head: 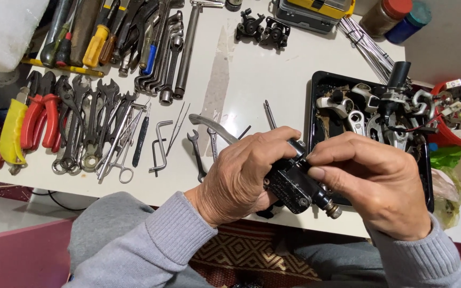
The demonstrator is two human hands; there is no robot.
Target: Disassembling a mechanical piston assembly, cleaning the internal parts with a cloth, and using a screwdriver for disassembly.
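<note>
Two hands on one black brake lever assembly [294, 184]: left hand [246, 173] wrapped shut around its body; right hand [372, 181] fingertips [316, 158] pinched at its top; lever blade [212, 128] projecting beyond left knuckles; slip risk, likely from loosened grip, onto white table [252, 69].

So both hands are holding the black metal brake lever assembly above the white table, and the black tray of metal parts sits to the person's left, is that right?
Not quite: the black tray of metal parts sits to the person's right, as the head view shows. The rest holds: the left hand and right hand hold the black metal brake lever assembly above the white table.
</note>
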